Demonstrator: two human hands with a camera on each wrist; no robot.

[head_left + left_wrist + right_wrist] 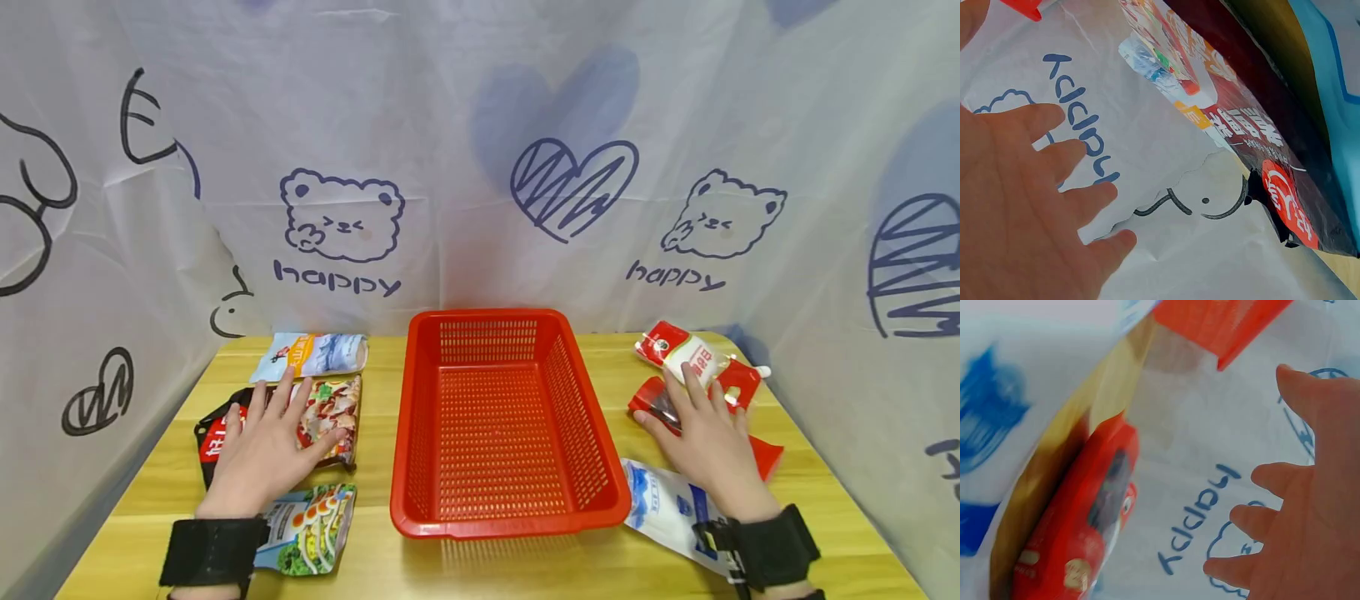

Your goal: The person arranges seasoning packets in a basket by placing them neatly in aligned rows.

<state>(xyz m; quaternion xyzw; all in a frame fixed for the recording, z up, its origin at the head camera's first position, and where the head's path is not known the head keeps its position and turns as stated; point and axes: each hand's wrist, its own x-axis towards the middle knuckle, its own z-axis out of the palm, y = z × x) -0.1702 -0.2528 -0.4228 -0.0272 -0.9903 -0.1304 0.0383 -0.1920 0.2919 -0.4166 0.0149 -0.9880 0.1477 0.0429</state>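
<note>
My left hand (266, 450), fingers spread and straight, hovers over a dark food bag (337, 421) with a red label. Behind that bag lies a light blue pouch (341, 354); nearer me is a green and blue pouch (318, 533), partly covered by my wrist. Palm down, my right hand (708, 442) hangs with extended fingers above a red packet with a dark window (651, 396). A red and white spouted pouch (667, 340) lies beyond its fingertips. Below the right wrist is a white and blue pouch (660, 504). Both wrist views show space between hand and packages.
A red plastic basket (517, 528) with perforated walls stands mid-table between the hands, nothing inside it. The wooden tabletop (378, 467) is bordered by a white printed cloth (457, 100) at the back and sides.
</note>
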